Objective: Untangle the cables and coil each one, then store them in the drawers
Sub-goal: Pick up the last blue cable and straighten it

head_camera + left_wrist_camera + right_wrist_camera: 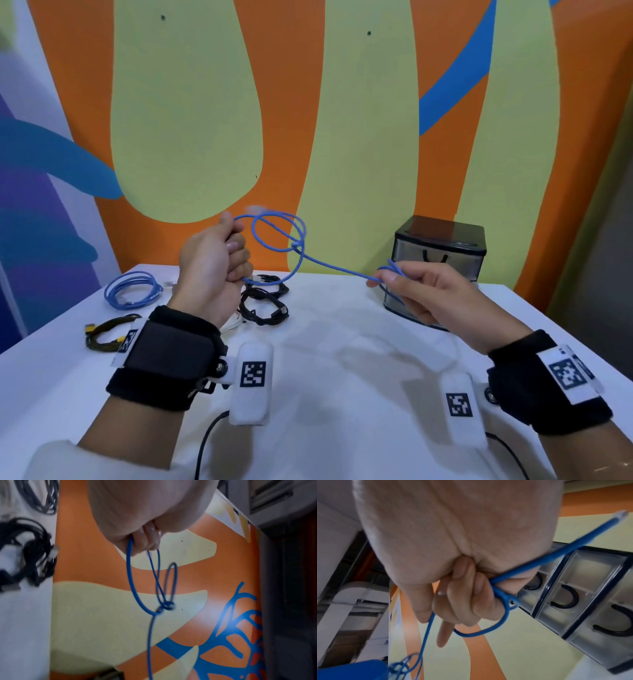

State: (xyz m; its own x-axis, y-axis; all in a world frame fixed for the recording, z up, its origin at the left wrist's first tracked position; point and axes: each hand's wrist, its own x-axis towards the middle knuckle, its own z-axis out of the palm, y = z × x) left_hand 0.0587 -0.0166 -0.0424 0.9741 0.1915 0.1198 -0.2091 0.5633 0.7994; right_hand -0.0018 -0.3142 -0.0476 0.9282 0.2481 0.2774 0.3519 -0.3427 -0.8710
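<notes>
Your left hand (pixel 214 263) has its grip clamped on the knotted blue cable (pixel 279 236) above the surface (pixel 342 342) — your right hand (pixel 421 291), at 3 o'clock, pinches its other stretch before the drawers (pixel 442 246).

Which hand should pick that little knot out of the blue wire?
Probably the right hand. It only pinches the blue cable's free stretch, so it could let go. The left hand grips the loops beside the knot, steadying them.
</notes>
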